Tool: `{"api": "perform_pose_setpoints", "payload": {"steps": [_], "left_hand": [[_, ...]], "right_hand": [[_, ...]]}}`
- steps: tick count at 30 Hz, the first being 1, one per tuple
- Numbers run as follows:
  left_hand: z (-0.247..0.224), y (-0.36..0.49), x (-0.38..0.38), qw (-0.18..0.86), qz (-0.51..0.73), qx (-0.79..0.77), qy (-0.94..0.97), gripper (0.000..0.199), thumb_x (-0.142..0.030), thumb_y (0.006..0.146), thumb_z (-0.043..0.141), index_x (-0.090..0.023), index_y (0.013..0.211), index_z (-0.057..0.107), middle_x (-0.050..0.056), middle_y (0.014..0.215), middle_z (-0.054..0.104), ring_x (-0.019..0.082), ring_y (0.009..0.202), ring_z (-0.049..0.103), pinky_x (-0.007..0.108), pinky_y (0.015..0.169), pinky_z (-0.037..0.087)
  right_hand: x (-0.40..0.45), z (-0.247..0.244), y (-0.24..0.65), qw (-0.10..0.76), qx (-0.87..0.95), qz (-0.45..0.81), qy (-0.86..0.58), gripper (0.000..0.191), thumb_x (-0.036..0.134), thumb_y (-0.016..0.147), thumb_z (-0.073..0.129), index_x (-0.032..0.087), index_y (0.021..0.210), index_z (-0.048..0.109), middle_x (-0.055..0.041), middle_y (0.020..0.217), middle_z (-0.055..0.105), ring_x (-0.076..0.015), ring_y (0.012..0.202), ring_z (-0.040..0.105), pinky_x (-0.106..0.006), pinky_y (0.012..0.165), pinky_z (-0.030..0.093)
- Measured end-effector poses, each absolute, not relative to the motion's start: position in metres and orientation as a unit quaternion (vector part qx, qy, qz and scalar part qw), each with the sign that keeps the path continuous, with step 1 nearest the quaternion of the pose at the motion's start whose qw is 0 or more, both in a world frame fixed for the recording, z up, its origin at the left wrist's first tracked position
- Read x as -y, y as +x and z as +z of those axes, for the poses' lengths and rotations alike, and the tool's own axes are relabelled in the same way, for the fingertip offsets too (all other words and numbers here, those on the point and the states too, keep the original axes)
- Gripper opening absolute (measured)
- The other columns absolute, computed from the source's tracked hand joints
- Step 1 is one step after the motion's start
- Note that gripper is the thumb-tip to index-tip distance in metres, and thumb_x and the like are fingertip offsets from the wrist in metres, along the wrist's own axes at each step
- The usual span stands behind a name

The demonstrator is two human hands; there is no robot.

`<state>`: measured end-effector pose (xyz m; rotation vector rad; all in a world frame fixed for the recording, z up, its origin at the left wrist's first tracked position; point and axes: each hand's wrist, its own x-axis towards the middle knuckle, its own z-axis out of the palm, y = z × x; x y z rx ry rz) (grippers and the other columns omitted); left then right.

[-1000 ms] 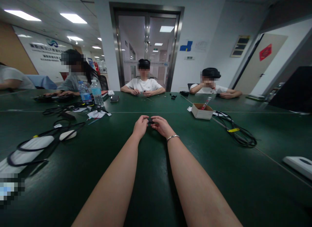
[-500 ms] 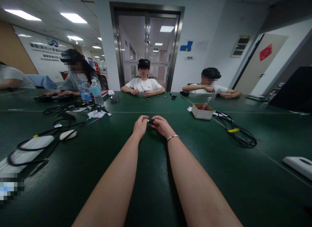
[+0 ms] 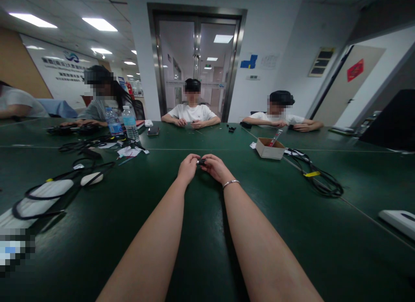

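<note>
In the head view, a small black piece with a silvery end point(image 3: 201, 162) spans the gap between my hands, just over the green table point(image 3: 207, 232). My left hand point(image 3: 188, 168) pinches its silvery left end between thumb and fingers. The black right end is gripped by my right hand point(image 3: 215, 167), whose fingers are curled round it. A metal bangle circles my right wrist. Both forearms reach straight forward. The piece is too small and too covered by fingers for me to tell its exact kind.
Right of my hands stand an open cardboard box point(image 3: 270, 151) and a coiled black cable point(image 3: 319, 176). To the left lie a white power strip point(image 3: 48, 194), cables and paper scraps point(image 3: 129, 151). Two water bottles point(image 3: 130, 124) stand farther back. Several people sit around the table.
My hands keep their hold, nearly still; the whole view has shifted slightly. The person at the far right has lowered a raised arm toward the table.
</note>
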<state>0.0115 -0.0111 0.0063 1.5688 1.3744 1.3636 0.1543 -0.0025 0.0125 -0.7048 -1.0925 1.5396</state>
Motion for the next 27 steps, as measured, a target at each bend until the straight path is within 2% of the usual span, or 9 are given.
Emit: {"api": "perform_pose_setpoints", "payload": {"steps": [6, 9, 13, 16, 20, 27], "left_hand": [[0.0101, 0.0134, 0.0141, 0.327, 0.517, -0.526, 0.591, 0.026, -0.028, 0.083, 0.042, -0.019, 0.094, 0.063, -0.002, 0.058, 0.053, 0.013, 0.055, 0.05, 0.022, 0.051, 0.035], [0.0113, 0.0142, 0.015, 0.331, 0.514, -0.525, 0.592, 0.028, -0.032, 0.085, 0.039, -0.019, 0.09, 0.063, -0.002, 0.053, 0.049, 0.013, 0.051, 0.048, 0.023, 0.051, 0.034], [0.0117, 0.0144, 0.0154, 0.34, 0.515, -0.522, 0.588, 0.024, -0.028, 0.082, 0.043, -0.02, 0.091, 0.063, -0.003, 0.056, 0.052, 0.012, 0.052, 0.048, 0.023, 0.052, 0.035], [0.0118, 0.0139, 0.0158, 0.334, 0.509, -0.521, 0.599, 0.027, -0.033, 0.084, 0.04, -0.019, 0.089, 0.063, -0.002, 0.054, 0.05, 0.013, 0.052, 0.048, 0.023, 0.051, 0.034], [0.0106, 0.0128, 0.0152, 0.328, 0.51, -0.528, 0.595, 0.025, -0.03, 0.083, 0.042, -0.021, 0.091, 0.064, -0.001, 0.063, 0.055, 0.013, 0.057, 0.05, 0.023, 0.054, 0.035], [0.0096, 0.0122, 0.0141, 0.318, 0.501, -0.534, 0.602, 0.028, -0.031, 0.085, 0.04, -0.02, 0.091, 0.065, 0.001, 0.066, 0.058, 0.014, 0.06, 0.052, 0.024, 0.055, 0.037]], "right_hand": [[0.0037, 0.0132, 0.1539, 0.533, 0.46, 0.646, -0.295, 0.016, 0.011, 0.059, 0.064, 0.017, 0.074, 0.063, -0.0009, 0.072, 0.062, -0.0141, 0.068, 0.059, -0.022, 0.059, 0.051], [0.0038, 0.0131, 0.1537, 0.533, 0.458, 0.646, -0.298, 0.016, 0.011, 0.059, 0.064, 0.017, 0.074, 0.063, -0.0014, 0.074, 0.063, -0.0141, 0.068, 0.059, -0.022, 0.059, 0.051], [0.0039, 0.013, 0.1538, 0.535, 0.454, 0.649, -0.296, 0.016, 0.011, 0.058, 0.065, 0.017, 0.073, 0.064, -0.0008, 0.073, 0.063, -0.0139, 0.068, 0.059, -0.022, 0.06, 0.051], [0.004, 0.0129, 0.1537, 0.537, 0.454, 0.646, -0.297, 0.017, 0.012, 0.057, 0.066, 0.017, 0.073, 0.064, -0.0013, 0.075, 0.064, -0.0142, 0.069, 0.059, -0.022, 0.06, 0.051], [0.0041, 0.0128, 0.1534, 0.539, 0.454, 0.644, -0.299, 0.016, 0.013, 0.058, 0.066, 0.017, 0.073, 0.064, -0.0014, 0.075, 0.063, -0.0144, 0.069, 0.059, -0.023, 0.059, 0.051], [0.0054, 0.0147, 0.1537, 0.533, 0.456, 0.644, -0.306, 0.015, 0.01, 0.061, 0.065, 0.018, 0.073, 0.063, -0.001, 0.075, 0.063, -0.014, 0.069, 0.059, -0.022, 0.06, 0.052]]}}
